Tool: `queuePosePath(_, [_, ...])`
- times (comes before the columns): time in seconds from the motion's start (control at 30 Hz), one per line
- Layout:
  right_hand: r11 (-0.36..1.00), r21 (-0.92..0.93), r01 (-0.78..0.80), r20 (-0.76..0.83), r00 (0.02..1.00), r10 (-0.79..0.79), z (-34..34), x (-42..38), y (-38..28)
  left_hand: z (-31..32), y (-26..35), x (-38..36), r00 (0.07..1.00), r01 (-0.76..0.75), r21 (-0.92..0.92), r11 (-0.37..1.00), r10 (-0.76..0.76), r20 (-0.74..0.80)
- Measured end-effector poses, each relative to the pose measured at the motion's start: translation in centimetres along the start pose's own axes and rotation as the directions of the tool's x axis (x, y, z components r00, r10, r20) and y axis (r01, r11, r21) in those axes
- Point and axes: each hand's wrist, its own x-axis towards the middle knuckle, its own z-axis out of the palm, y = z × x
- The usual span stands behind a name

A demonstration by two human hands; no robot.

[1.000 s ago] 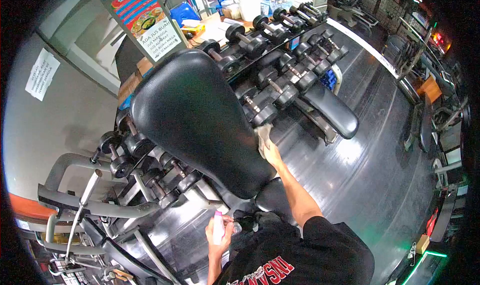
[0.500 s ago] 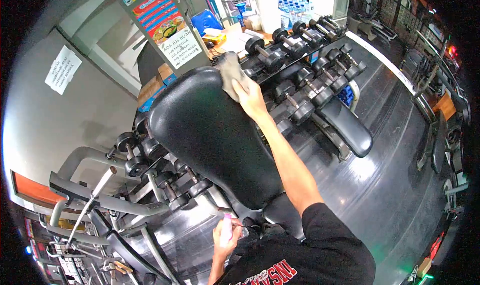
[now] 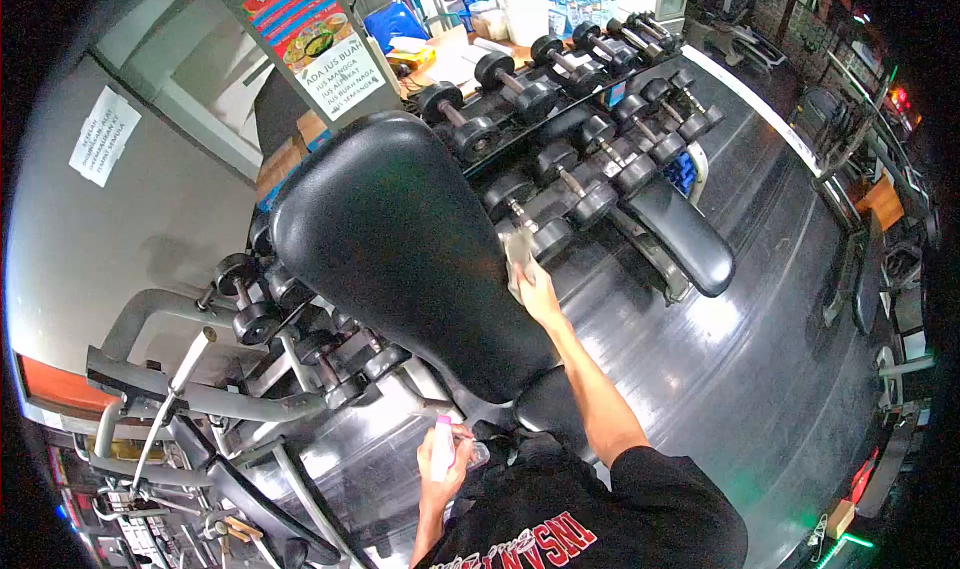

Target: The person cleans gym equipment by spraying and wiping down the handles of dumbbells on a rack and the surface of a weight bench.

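Note:
A grey cloth (image 3: 519, 252) is gripped in my right hand (image 3: 538, 295), its fingers closed round it. The cloth lies against the right side edge of a black padded bench backrest (image 3: 400, 219), about halfway down. Low in the view, close to my body, my left hand (image 3: 438, 481) is wrapped round a spray bottle (image 3: 443, 441) with a pink and white head and a clear body. My fingers cover part of the bottle. The black bench seat (image 3: 552, 409) shows below the backrest, partly hidden by my right arm.
Racks of dumbbells (image 3: 565, 174) stand behind and to the right of the bench, with more dumbbells (image 3: 245, 299) at left. Another black bench (image 3: 680, 237) is on the right. Grey machine tubing (image 3: 200, 394) rises at left. Water bottles (image 3: 580, 1) stand at the back.
My right hand has drawn the cloth from the top right of the backrest down along its right edge, towards me. My left hand still holds the spray bottle. The view has shifted slightly.

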Motion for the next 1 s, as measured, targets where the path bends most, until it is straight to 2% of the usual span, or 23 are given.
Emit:
queuePosePath(0.07, [0.997, -0.051, -0.057, -0.012, 0.998, 0.057, -0.5, -2.1, 5.8, -0.2, -0.2, 0.1, 0.999, -0.006, 0.063, 0.998, 0.004, 0.032])
queuePosePath(0.13, [0.990, -0.104, -0.090, -0.023, 0.996, 0.088, -1.2, -3.6, 8.7, -0.3, -0.4, 0.2, 0.999, 0.002, 0.064, 0.998, -0.004, 0.037])
queuePosePath(0.2, [0.966, -0.156, -0.208, -0.037, 0.978, 0.205, -1.7, -4.3, 10.4, -0.4, -0.4, 0.4, 0.999, 0.004, 0.066, 0.998, -0.007, 0.038])
queuePosePath(0.3, [0.936, -0.226, -0.270, -0.016, 0.962, 0.274, -2.6, -3.8, 11.0, -0.7, -0.3, 0.5, 1.000, 0.005, 0.050, 0.999, -0.006, 0.019])
queuePosePath(0.37, [0.925, -0.285, -0.250, -0.004, 0.966, 0.260, -3.1, -3.6, 10.9, -0.8, 0.3, 0.4, 0.999, 0.022, 0.085, 0.996, -0.024, 0.023])
queuePosePath(0.43, [0.891, -0.332, -0.311, 0.027, 0.941, 0.339, -3.6, -3.5, 10.5, -1.0, 0.4, 0.1, 1.000, 0.012, 0.042, 0.999, -0.012, -0.002])
queuePosePath(0.5, [0.907, -0.284, -0.311, 0.060, 0.938, 0.340, -4.0, -3.6, 14.0, -1.3, 0.3, -0.2, 0.999, 0.000, 0.002, 1.000, 0.000, -0.038])
queuePosePath(0.57, [0.808, -0.500, -0.311, -0.009, 0.935, 0.354, -4.2, -4.8, 14.6, -1.8, 0.2, -0.5, 0.999, -0.013, 0.020, 1.000, 0.013, -0.045])
queuePosePath(0.63, [0.828, -0.455, -0.327, 0.042, 0.921, 0.387, -4.8, -5.9, 14.6, -2.3, 0.0, -0.9, 0.999, -0.005, 0.042, 0.999, 0.007, -0.050])
queuePosePath(0.7, [0.690, -0.369, -0.623, -0.125, 0.769, 0.627, -4.4, -6.3, 16.6, -3.0, -0.5, -1.7, 0.999, 0.009, 0.069, 0.998, -0.005, -0.050])
queuePosePath(0.8, [0.804, -0.270, -0.530, -0.149, 0.848, 0.509, -2.9, -5.2, 14.3, -3.3, -1.1, -1.9, 0.998, -0.038, 0.086, 0.996, 0.041, -0.038])
queuePosePath(0.87, [0.909, -0.148, -0.389, -0.121, 0.920, 0.374, -1.8, -4.5, 11.2, -2.9, -0.7, -2.0, 0.992, -0.003, -0.037, 0.999, -0.002, -0.127])
queuePosePath(0.9, [0.948, -0.082, -0.306, -0.089, 0.950, 0.299, -0.9, -4.5, 8.3, -2.9, -0.6, -2.1, 0.992, 0.000, -0.041, 0.999, -0.005, -0.124])
queuePosePath(0.93, [0.976, 0.022, -0.217, -0.119, 0.969, 0.218, 0.4, -4.3, 8.3, -2.9, -0.3, -2.1, 0.993, 0.000, -0.021, 1.000, -0.003, -0.116])
queuePosePath(1.0, [0.985, -0.072, -0.155, -0.172, 0.975, 0.141, 1.1, -5.0, 6.8, -3.0, -0.4, -1.7, 0.994, -0.008, 0.001, 1.000, 0.009, -0.108])
